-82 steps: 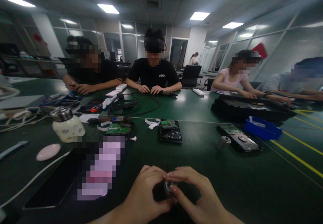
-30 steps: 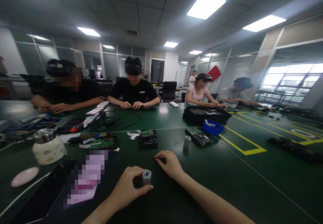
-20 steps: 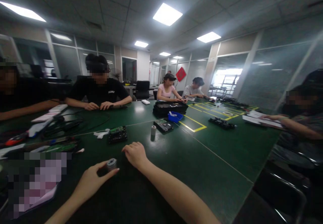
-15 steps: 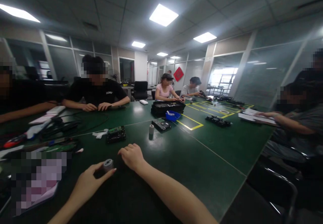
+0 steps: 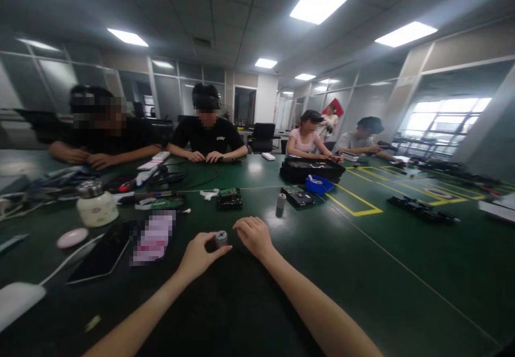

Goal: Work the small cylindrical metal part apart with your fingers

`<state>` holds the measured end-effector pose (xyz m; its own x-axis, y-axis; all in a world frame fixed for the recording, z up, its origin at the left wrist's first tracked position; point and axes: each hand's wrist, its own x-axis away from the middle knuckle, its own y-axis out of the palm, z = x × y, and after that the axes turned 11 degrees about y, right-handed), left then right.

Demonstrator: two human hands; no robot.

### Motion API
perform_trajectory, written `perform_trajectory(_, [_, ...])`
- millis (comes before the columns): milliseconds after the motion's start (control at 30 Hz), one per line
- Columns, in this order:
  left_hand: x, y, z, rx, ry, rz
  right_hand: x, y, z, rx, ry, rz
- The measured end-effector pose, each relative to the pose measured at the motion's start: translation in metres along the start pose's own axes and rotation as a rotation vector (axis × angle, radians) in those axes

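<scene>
My left hand is closed around a small grey metal cylinder, thumb on the near side and fingers behind. The cylinder stands upright, its round top with dark holes facing up. Just to its right, apart from it, is my right hand, back upward and fingers curled together toward the left. Its fingertips and palm are hidden, so anything in them cannot be made out. A second, similar cylinder stands on the green table beyond my right hand.
Behind the cylinders lie a hard drive, a blue tray and a circuit-board unit. To the left are a phone, a cream bottle, a pink oval item and cables. Several people sit around the table.
My view has swung to the left, so the table's things appear further right and the phone and bottle now show. My left hand still holds the cylinder; my right hand stays close beside it.
</scene>
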<state>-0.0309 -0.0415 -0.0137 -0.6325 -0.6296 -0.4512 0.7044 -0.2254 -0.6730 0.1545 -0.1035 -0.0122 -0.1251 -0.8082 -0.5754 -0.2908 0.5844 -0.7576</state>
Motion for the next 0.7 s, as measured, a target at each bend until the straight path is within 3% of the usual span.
perform_trajectory(267, [-0.001, -0.001, 0.000, 0.014, 0.061, -0.059, 0.003, 0.013, -0.027, -0.395, -0.069, 0.170])
perform_trajectory(700, [-0.003, -0.006, 0.012, 0.086, -0.013, 0.000, 0.001, 0.005, -0.030, -0.586, -0.068, 0.127])
